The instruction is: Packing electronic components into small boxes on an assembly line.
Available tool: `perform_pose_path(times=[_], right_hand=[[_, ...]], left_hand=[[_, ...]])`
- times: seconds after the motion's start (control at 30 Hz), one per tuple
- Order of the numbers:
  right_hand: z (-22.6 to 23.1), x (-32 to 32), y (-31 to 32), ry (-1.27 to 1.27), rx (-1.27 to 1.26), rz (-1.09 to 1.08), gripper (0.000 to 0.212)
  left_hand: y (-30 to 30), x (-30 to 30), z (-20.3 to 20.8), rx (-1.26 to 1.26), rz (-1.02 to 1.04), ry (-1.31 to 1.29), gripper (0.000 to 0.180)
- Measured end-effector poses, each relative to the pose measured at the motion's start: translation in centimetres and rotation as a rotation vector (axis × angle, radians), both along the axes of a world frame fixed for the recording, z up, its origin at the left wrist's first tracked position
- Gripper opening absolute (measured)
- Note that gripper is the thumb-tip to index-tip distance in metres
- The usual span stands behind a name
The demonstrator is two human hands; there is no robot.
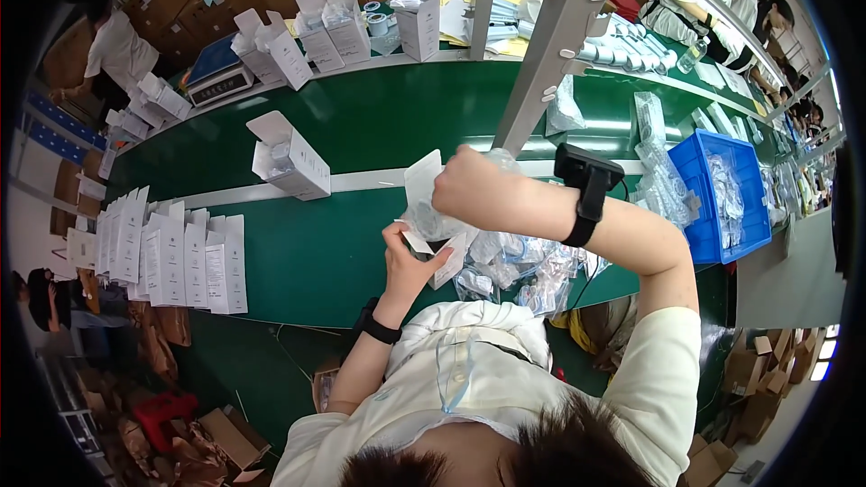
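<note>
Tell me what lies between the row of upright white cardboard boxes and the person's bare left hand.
In the head view, only green tabletop shows between the white cardboard boxes and the left hand; that stretch looks bare.

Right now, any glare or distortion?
Head view: whitish glare streaks the far green surface near the metal post; head view: the plastic bags glint; head view: fisheye curves the white rail and blacks out the corners.
</note>
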State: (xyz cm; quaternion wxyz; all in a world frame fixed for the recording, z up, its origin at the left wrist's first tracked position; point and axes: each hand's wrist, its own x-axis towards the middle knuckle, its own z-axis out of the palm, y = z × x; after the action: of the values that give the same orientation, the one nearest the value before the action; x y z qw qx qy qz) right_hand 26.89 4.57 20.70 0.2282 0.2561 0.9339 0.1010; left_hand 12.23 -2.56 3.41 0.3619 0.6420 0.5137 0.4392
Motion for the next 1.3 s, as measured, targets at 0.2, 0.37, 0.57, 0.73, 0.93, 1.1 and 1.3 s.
perform_pose_path(times=[0.2,0.37,0.57,0.73,0.93,1.1,1.3], right_hand=[[-1.8,-6.5,-1.9,-0.323,-0.01,0.253,0.01],[-2.4,-6.1,-0.1,-0.284,-0.172,0.329,0.031],[-0.9,-1.4,0.7,1.048,0.147,0.157,0.027],[-7.8,-0.5,-1.5,1.294,-0.471,-0.123,0.03],[-9.6,-0.2,-2.2,1.517,-0.272,-0.146,0.026],[-18.5,3.1,-0.1,1.085,0.03,-0.769,0.032],[-25.1,2.6,0.5,0.813,-0.024,-0.734,0.032]], left_hand=[[-0.7,0.0,0.7,0.138,0.008,0.123,0.076],[-0.9,-0.6,0.7,0.237,-0.007,0.17,0.076],[0.0,-4.7,-2.8,0.25,0.142,-0.049,0.075],[-0.5,-4.5,-3.6,0.162,0.119,-0.038,0.07],[-0.5,-5.7,-1.7,0.225,-0.031,-0.155,0.07],[-0.5,-6.3,2.9,0.141,-0.015,-0.098,0.061],[-0.2,-5.7,6.6,0.146,-0.013,0.294,0.03]])
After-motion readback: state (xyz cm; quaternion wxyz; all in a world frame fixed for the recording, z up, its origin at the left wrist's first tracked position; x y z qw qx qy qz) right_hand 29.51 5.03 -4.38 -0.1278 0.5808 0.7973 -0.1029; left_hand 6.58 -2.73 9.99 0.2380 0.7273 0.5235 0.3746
